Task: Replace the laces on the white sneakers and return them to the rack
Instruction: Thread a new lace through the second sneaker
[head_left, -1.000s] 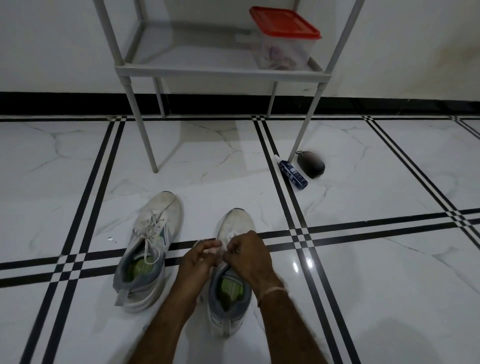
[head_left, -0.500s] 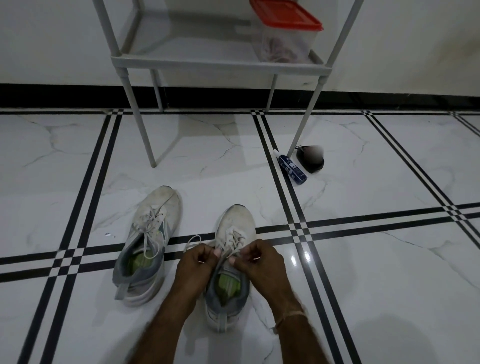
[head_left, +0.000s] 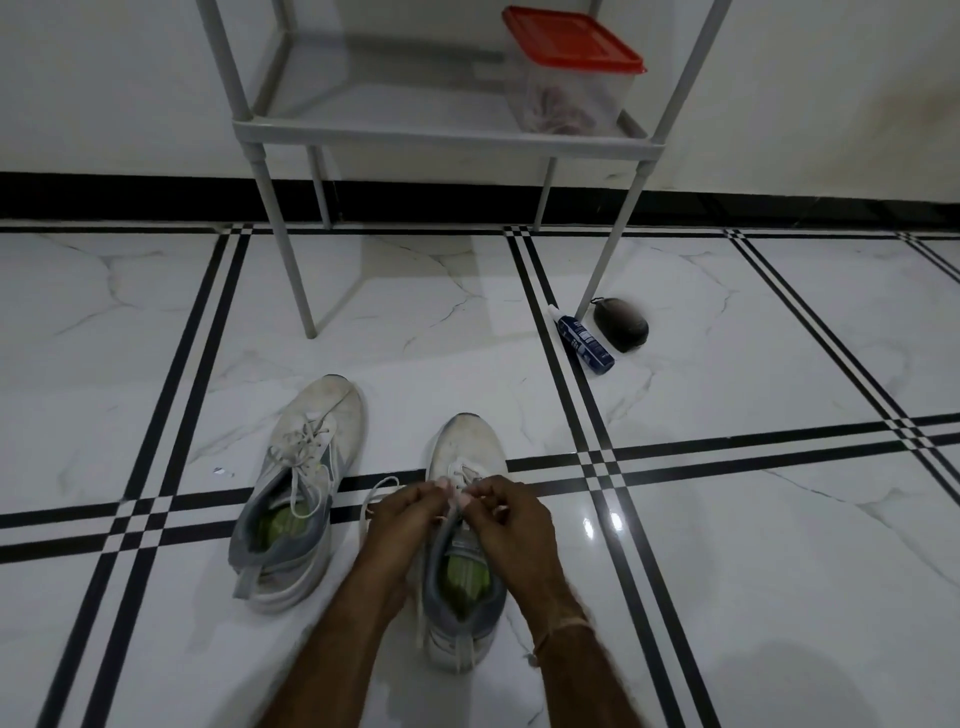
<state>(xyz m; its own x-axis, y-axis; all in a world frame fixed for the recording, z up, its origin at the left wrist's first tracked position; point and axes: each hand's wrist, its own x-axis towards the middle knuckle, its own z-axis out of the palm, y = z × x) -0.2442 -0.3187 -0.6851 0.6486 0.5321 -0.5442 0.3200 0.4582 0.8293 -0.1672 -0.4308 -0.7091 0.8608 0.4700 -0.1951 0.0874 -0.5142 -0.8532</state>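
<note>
Two white sneakers with grey heels stand on the tiled floor, toes pointing away from me. The left sneaker is laced and lies apart from my hands. Over the tongue of the right sneaker, my left hand and my right hand each pinch the white lace. A loop of that lace trails out to the left of my left hand. The grey rack stands against the wall beyond the shoes.
A clear box with a red lid sits on the rack's shelf at the right. By the rack's front right leg lie a blue tube and a dark oval brush. White floor tiles with black stripes surround the shoes.
My hands have shifted slightly back along the right sneaker toward its tongue, still pinching the lace. The camera has tilted a little. The left sneaker has not moved.
</note>
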